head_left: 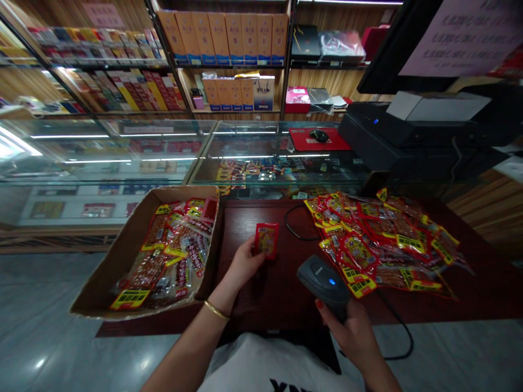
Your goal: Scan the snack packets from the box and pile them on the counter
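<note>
Between the fingers of my left hand (244, 262) is a small red snack packet (267, 239), held just over the dark wooden counter (241, 218). My right hand (351, 329) grips a black barcode scanner (322, 280) by its handle, with a blue light lit on top. The scanner's head points toward the packet, a short way apart from it. To the left of my left hand stands an open cardboard box (102, 277) with several snack packets (175, 245) inside. A large heap of red and yellow snack packets (379, 234) lies beyond the scanner on the right.
A black cable (402, 326) loops from the scanner's side past the counter's front edge. Behind stands a glass display case (249, 139), bearing a mouse (319, 135) on a red mat (298, 140). A monitor (384, 60) and a black printer-like machine (417, 136) occupy the right.
</note>
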`<act>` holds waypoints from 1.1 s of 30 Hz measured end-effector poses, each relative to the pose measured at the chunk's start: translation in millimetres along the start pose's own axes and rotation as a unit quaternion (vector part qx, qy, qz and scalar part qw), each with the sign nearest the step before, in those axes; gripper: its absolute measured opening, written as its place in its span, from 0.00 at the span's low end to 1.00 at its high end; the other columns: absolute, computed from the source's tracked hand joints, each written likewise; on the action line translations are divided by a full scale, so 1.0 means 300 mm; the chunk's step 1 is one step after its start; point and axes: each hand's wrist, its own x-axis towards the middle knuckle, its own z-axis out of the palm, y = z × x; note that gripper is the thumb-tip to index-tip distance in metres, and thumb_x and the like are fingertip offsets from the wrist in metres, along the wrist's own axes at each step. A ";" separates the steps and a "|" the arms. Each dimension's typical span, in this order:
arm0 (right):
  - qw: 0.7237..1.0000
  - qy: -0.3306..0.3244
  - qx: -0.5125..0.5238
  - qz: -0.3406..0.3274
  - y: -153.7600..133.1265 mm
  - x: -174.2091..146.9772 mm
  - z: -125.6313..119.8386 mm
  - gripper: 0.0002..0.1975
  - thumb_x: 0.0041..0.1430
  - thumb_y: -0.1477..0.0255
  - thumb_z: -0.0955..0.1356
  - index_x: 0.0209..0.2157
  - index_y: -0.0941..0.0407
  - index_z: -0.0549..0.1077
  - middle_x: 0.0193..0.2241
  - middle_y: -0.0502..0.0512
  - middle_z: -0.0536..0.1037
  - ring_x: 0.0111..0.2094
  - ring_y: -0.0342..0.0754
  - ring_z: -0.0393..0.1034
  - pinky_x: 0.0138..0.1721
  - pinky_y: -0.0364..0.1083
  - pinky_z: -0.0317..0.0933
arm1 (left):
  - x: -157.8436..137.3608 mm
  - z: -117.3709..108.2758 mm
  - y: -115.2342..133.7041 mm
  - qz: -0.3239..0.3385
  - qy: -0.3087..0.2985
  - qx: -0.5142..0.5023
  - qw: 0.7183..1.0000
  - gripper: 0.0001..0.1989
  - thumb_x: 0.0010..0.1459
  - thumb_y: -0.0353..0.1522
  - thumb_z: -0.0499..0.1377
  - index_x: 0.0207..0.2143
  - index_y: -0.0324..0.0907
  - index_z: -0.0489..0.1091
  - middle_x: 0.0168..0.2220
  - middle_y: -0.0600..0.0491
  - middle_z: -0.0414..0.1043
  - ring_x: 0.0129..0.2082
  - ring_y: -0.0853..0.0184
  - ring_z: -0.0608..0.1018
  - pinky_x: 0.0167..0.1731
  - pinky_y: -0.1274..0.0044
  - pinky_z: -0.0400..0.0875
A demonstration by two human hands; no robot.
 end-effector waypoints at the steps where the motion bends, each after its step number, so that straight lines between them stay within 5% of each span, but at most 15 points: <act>1: 1.000 0.003 -0.001 0.000 0.003 0.000 0.001 0.19 0.65 0.55 0.67 0.39 0.55 0.81 0.23 0.54 0.81 0.21 0.51 0.74 0.28 0.46 0.68 | 0.004 -0.010 0.005 0.033 0.013 0.047 0.998 0.25 0.44 0.24 0.64 0.49 0.42 0.75 0.40 0.51 0.81 0.39 0.64 0.81 0.38 0.76 0.74; 4: 1.000 0.006 -0.001 -0.003 0.013 -0.003 0.002 0.19 0.65 0.55 0.67 0.39 0.55 0.81 0.23 0.54 0.82 0.22 0.51 0.75 0.30 0.46 0.70 | 0.017 -0.044 0.037 0.077 0.060 0.099 0.990 0.23 0.45 0.26 0.65 0.47 0.43 0.75 0.32 0.55 0.79 0.32 0.67 0.79 0.36 0.77 0.72; 8: 1.000 0.011 0.005 -0.004 0.012 -0.005 0.002 0.18 0.65 0.56 0.68 0.39 0.55 0.81 0.27 0.56 0.84 0.27 0.53 0.79 0.34 0.46 0.73 | 0.028 -0.057 0.092 0.054 0.076 -0.032 0.995 0.12 0.48 0.33 0.68 0.36 0.40 0.75 0.32 0.54 0.77 0.31 0.69 0.78 0.33 0.79 0.71; 14: 0.999 -0.005 0.016 -0.027 -0.025 0.016 0.001 0.15 0.64 0.60 0.68 0.40 0.55 0.81 0.33 0.58 0.86 0.34 0.55 0.83 0.39 0.46 0.75 | 0.049 0.006 0.081 -0.022 0.074 -0.158 0.984 0.20 0.44 0.35 0.70 0.42 0.40 0.75 0.34 0.53 0.79 0.30 0.68 0.79 0.34 0.77 0.74; 19: 0.999 -0.020 -0.011 -0.025 -0.027 0.008 -0.004 0.14 0.63 0.62 0.68 0.41 0.56 0.81 0.34 0.59 0.86 0.36 0.56 0.83 0.41 0.47 0.75 | 0.060 0.039 0.063 -0.005 0.080 -0.118 0.990 0.24 0.41 0.29 0.68 0.44 0.42 0.70 0.32 0.55 0.79 0.28 0.67 0.79 0.30 0.76 0.75; 26: 0.998 -0.060 0.010 0.018 -0.051 -0.004 0.017 0.16 0.65 0.59 0.67 0.43 0.55 0.81 0.35 0.59 0.86 0.36 0.56 0.83 0.40 0.47 0.74 | 0.063 0.036 0.054 -0.002 0.081 -0.137 0.987 0.18 0.48 0.39 0.68 0.41 0.41 0.72 0.32 0.53 0.78 0.27 0.67 0.78 0.28 0.76 0.76; 33: 0.994 -0.091 0.037 0.052 -0.067 0.004 0.049 0.21 0.66 0.56 0.66 0.47 0.57 0.80 0.38 0.62 0.86 0.40 0.59 0.83 0.42 0.49 0.73 | 0.048 0.020 0.047 -0.033 0.086 -0.148 0.985 0.16 0.51 0.38 0.67 0.42 0.41 0.75 0.35 0.52 0.79 0.32 0.66 0.79 0.33 0.76 0.76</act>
